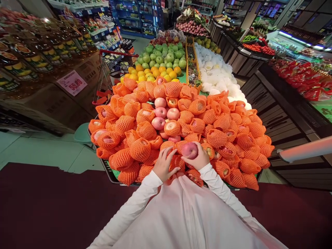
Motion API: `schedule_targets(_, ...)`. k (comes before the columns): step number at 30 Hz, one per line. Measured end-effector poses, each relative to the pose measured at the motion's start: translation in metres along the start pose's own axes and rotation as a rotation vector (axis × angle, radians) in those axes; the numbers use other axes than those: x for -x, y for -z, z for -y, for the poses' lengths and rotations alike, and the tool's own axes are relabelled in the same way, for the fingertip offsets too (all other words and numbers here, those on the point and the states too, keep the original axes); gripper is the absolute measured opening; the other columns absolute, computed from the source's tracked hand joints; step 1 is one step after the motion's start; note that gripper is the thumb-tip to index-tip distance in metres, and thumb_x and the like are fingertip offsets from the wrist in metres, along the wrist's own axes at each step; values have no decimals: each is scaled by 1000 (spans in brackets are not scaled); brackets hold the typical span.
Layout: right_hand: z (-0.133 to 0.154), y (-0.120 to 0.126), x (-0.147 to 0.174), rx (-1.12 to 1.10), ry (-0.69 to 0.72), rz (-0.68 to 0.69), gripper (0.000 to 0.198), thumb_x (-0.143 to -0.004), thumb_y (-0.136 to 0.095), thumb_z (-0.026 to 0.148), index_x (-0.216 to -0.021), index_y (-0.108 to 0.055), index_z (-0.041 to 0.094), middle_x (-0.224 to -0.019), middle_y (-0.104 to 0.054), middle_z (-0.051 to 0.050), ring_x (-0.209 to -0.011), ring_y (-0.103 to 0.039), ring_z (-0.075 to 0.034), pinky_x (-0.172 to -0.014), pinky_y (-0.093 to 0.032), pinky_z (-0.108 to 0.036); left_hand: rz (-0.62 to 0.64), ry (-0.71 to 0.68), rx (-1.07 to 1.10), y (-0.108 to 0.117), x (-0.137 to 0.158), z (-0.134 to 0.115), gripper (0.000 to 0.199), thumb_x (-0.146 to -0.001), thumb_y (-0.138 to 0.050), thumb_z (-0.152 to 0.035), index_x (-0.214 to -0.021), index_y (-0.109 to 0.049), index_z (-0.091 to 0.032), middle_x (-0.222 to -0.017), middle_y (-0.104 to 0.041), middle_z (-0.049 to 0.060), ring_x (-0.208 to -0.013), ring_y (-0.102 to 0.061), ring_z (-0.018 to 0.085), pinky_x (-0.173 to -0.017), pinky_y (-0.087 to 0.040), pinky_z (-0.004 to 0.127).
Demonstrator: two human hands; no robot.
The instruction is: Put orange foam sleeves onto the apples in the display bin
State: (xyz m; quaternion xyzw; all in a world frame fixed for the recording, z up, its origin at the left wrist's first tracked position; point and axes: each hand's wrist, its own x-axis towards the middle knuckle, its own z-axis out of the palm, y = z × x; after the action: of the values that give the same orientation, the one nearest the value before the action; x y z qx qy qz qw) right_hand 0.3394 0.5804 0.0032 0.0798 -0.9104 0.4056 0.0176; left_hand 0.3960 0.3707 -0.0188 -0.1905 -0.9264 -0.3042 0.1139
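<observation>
A bare reddish-pink apple [189,150] is held in my right hand [201,158], its fingers and thumb wrapped around the fruit. My left hand [165,164] hovers just left of it with fingers spread, holding nothing, over apples in orange foam nets. The heap of netted apples [140,149] fills the near end of the display. Several bare apples, among them one pink apple [158,123], lie together in the middle of the heap. My hands hide part of the front of the pile.
Behind the heap lie yellow-orange citrus [155,72], green apples [166,55] and white-netted fruit [216,74]. Bottles of oil [41,52] on cartons and a shopping cart [103,79] stand left. A green stool [84,133] is near the left corner, a wooden stand [275,117] right.
</observation>
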Motion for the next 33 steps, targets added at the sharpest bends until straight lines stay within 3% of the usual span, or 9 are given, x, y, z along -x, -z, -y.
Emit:
schedule_targets(3, -4, 17, -7, 397, 66, 29, 82, -57, -83, 50, -128, -56, 18, -115, -64, -15, -112, -48, -37, -98, -39, -51, 20, 26, -13, -7, 5, 2, 66, -87, -59, -45, -143, -41, -15, -144, -38, 20, -131, -36, 35, -110, -35, 58)
schedule_targets(6, -10, 17, -9, 521, 55, 79, 85, -54, -84, 53, -128, -57, 21, -117, -63, -13, -111, -45, -36, -95, -38, -49, 34, 33, -14, -12, 7, 2, 63, -87, -59, -43, -141, -43, -16, -145, -37, 20, -133, -35, 35, -110, -36, 57)
schedule_targets(15, -17, 24, -13, 445, 128, 145, 89, -59, -81, 58, -133, -53, 19, -128, -61, -15, -117, -49, -37, -98, -38, -53, 97, 5, -24, -26, 10, -5, 60, -86, -60, -41, -139, -46, -17, -148, -35, 19, -134, -32, 37, -110, -35, 60)
schedule_targets(17, -17, 36, -16, 356, 206, 104, 83, -64, -79, 56, -132, -53, 17, -128, -61, -16, -117, -52, -34, -100, -41, -50, 107, -6, -5, -28, 12, -7, 60, -86, -60, -42, -139, -46, -17, -147, -35, 18, -133, -32, 36, -110, -36, 60)
schedule_targets(20, -20, 64, -28, 250, 284, -96, 59, -77, -71, 52, -123, -59, 17, -121, -64, -14, -112, -58, -30, -100, -44, -46, 105, -25, 24, -30, 13, -9, 58, -87, -59, -40, -140, -45, -20, -147, -36, 17, -132, -34, 35, -108, -39, 59)
schedule_targets(24, -36, 102, -67, 309, 227, -417, 41, -83, -62, 50, -109, -65, 17, -110, -66, -14, -106, -59, -29, -97, -45, -46, 101, -24, 22, -29, 13, -9, 57, -87, -59, -38, -139, -45, -19, -147, -36, 18, -133, -34, 35, -107, -40, 58)
schedule_targets(27, -54, 118, -111, 381, 110, -523, 41, -79, -66, 43, -110, -65, 16, -121, -59, -17, -117, -52, -33, -104, -38, -52, 103, -28, 15, -28, 13, -9, 56, -87, -59, -36, -138, -46, -18, -146, -36, 19, -133, -34, 35, -108, -40, 58)
schedule_targets(30, -66, 122, -157, 273, -40, -510, 47, -72, -70, 30, -115, -64, 14, -142, -42, -21, -132, -40, -33, -112, -30, -51, 94, -36, 11, -27, 14, -10, 57, -85, -61, -32, -139, -45, -20, -148, -35, 17, -133, -34, 33, -109, -39, 57)
schedule_targets(33, -68, 121, -193, 106, -123, -421, 36, -71, -69, 29, -105, -68, 16, -141, -48, -17, -135, -38, -30, -116, -23, -50, 72, -43, 1, -27, 15, -10, 58, -84, -63, -29, -138, -44, -21, -148, -35, 16, -133, -34, 33, -109, -38, 57)
